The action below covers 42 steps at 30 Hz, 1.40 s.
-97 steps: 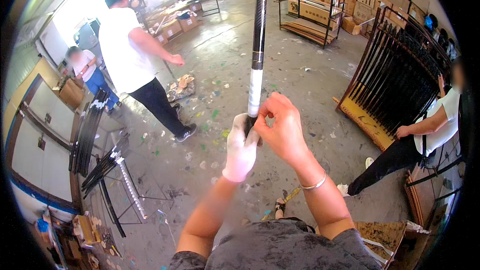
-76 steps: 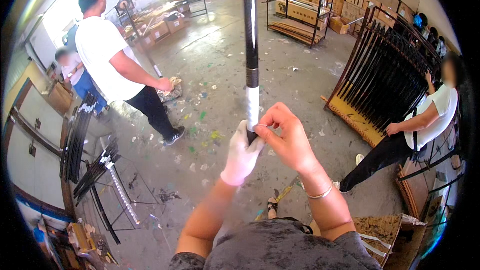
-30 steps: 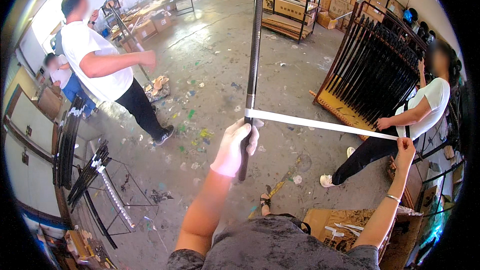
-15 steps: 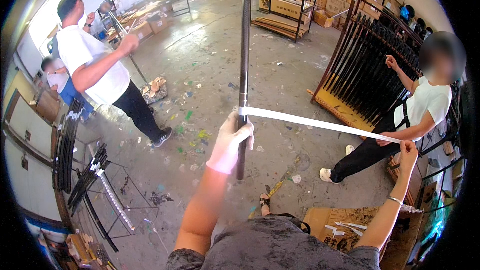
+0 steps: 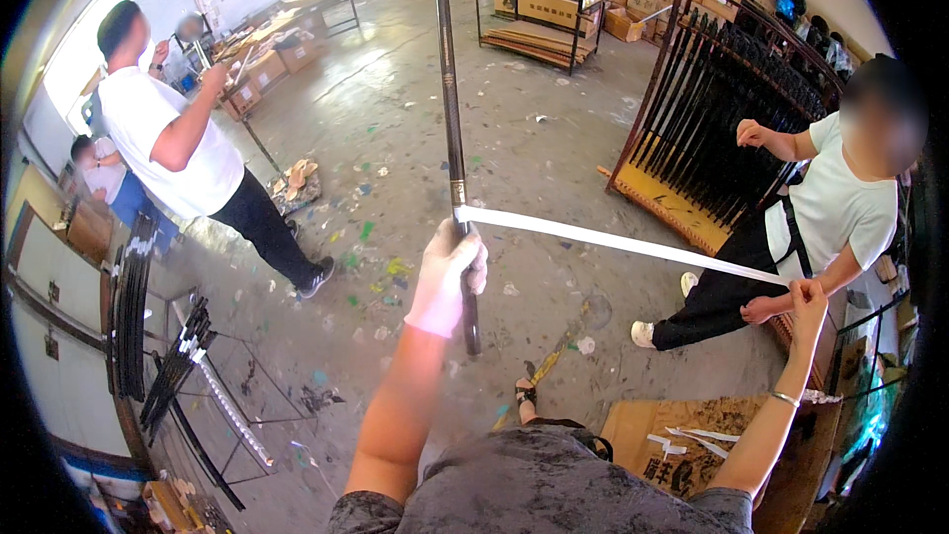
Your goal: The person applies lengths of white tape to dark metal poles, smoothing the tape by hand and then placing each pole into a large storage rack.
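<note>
My left hand (image 5: 448,275), in a pale glove, is closed around a long dark pole (image 5: 453,119) near its lower end. The pole stands almost upright, its top leaning slightly left and running out of the picture. A strip of white tape (image 5: 613,244) meets the pole just above my left fingers and stretches taut to the right. My bare right hand (image 5: 808,307), with a bracelet on the wrist, pinches the strip's far end. Short white strips (image 5: 692,440) lie on a cardboard box (image 5: 633,425) below my right forearm.
A person (image 5: 840,188) stands close by my right hand, before a rack (image 5: 727,119) of black poles. Another person (image 5: 178,143) in white stands at the left, with a third behind. Black rods (image 5: 133,316) lean at the lower left. A wheeled shelf (image 5: 544,15) stands farther back.
The pole's top has swung left, and its tape end has shifted slightly left with my left hand. My right hand still pinches the strip. The person at right has moved the raised hand.
</note>
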Tool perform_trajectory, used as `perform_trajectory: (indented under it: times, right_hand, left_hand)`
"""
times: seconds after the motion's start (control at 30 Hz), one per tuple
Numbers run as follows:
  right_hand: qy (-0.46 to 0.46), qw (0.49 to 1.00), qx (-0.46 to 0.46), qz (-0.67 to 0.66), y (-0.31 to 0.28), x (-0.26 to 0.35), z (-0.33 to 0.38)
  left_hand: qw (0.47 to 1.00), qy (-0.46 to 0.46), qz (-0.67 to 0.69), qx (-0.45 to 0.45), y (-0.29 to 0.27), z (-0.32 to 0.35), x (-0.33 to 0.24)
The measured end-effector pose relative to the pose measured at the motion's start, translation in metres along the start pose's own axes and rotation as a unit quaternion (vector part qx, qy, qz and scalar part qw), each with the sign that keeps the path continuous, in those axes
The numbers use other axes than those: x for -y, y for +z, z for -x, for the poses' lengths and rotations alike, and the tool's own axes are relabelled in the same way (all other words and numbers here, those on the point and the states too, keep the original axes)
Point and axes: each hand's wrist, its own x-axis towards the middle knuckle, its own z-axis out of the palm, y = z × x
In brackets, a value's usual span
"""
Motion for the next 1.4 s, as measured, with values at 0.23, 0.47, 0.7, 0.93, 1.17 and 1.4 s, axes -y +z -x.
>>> perform_trajectory:
  times: [0.23, 0.47, 0.7, 0.93, 1.17, 1.4]
  right_hand:
    - [0.017, 1.000, -0.013, -0.004, -0.006, 0.005, 0.014]
    - [0.022, 0.998, 0.059, 0.002, -0.007, 0.020, 0.034]
    - [0.091, 0.988, 0.105, 0.067, -0.004, 0.028, 0.094]
    - [0.179, 0.941, 0.019, 0.286, -0.086, -0.010, 0.182]
    - [0.178, 0.901, -0.014, 0.394, -0.124, -0.040, 0.239]
    - [0.265, 0.865, -0.013, 0.426, -0.124, -0.025, 0.238]
  left_hand:
    - [1.000, 0.005, -0.016, -0.019, -0.002, -0.004, 0.004]
    - [0.905, 0.095, -0.376, -0.173, -0.052, -0.046, 0.061]
    - [0.836, -0.005, -0.465, -0.292, -0.153, -0.076, 0.137]
    - [0.963, -0.179, -0.016, -0.199, -0.085, -0.091, 0.160]
    - [0.919, -0.298, 0.181, -0.186, 0.033, -0.129, 0.223]
    - [0.865, -0.440, 0.147, -0.191, 0.162, -0.152, 0.261]
